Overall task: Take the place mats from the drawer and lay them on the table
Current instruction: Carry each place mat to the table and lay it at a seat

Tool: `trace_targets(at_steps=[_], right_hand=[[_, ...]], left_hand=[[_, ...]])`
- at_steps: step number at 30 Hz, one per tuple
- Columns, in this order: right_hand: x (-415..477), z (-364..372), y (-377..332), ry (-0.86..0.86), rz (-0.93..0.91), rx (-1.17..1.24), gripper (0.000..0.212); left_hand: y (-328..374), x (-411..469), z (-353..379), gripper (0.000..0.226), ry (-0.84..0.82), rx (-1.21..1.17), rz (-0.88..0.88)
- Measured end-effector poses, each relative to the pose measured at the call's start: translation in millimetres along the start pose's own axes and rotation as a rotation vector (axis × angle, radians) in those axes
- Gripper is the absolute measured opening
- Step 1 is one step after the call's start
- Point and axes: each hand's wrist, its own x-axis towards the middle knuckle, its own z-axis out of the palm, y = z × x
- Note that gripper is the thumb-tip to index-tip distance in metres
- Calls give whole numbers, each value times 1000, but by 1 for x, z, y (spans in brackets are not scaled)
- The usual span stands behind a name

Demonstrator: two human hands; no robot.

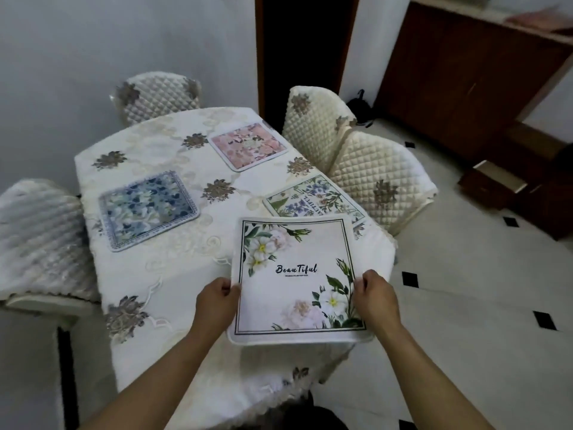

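- Left hand: pinches the left edge of the held mat, thumb on top and fingers curled under.
- Right hand: pinches the opposite edge the same way, so both hands carry one mat.
- White floral place mat, printed "Beautiful": held flat over the near right corner of the table, its near edge past the table's rim. I cannot tell whether any part of it touches the cloth yet.
- Table: covered in a cream embroidered cloth.
- Green-and-purple botanical place mat: laid on the right side, its near edge hidden behind the held mat, next to a quilted chair.
- Blue floral place mat: laid flat on the left side, well apart from the others.
- Pink floral place mat: laid flat at the far end.
- Low wooden drawer: appears pulled out by the sideboard at far right; its contents are not visible.
- Progress, my judgement: three mats are placed and the fourth is in hand, unplaced. What remains is lowering it square at the near setting and letting go. I cannot tell whether more mats wait in the drawer.
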Motion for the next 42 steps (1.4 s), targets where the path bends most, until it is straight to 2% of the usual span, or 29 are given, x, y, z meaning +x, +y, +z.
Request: trace_targets(at_steps=[4,8,11,19,24,32,42], right_hand=[[-8,-37,35,86,67,27,20],[2,-80,85,192,130,133,20],[18,-112,140,254,174,186,22],[65,-220,318,260,326,156,20],[109,-257,386,266,373,172,22],[253,-275,420,243,334,189,24],[466,-337,451,358,357,130,24]], left_hand=[[44,-11,27,18,-38,-45,95],[109,-21,72,26,-69,-29,235],[164,-23,118,20,-108,-3,264],[312,-66,286,27,-221,29,383],[376,-73,350,27,-258,-30,357],[456,20,421,20,-223,-70,335],[625,165,518,23,-263,-126,434]])
